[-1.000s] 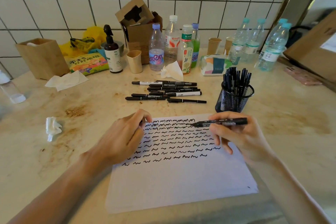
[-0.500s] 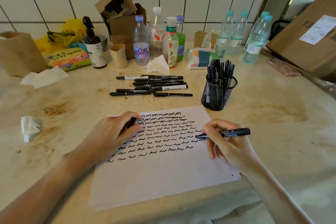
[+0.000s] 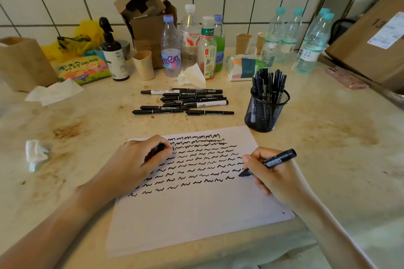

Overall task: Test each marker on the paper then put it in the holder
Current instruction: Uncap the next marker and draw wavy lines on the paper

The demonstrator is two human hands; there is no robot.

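Near the worktop's left edge lies a crumpled tissue point(image 3: 36, 153). On the left side of the paper point(image 3: 196, 214) rests the left hand point(image 3: 135, 161), its fingers curled round a small black cap point(image 3: 158, 149) that shows only in part. The paper lies at the worktop's front edge, its upper half filled with rows of black squiggles point(image 3: 196, 164). Behind it, toward the middle of the worktop, a loose pile of markers point(image 3: 185, 101) lies flat. At the paper's right edge the right hand point(image 3: 275, 179) pinches a black marker point(image 3: 271, 161), tip touching the paper at the end of a squiggle row, barrel tilted up to the right. Just beyond the paper's back right corner stands the mesh holder point(image 3: 265, 111), upright, with many markers standing in it.
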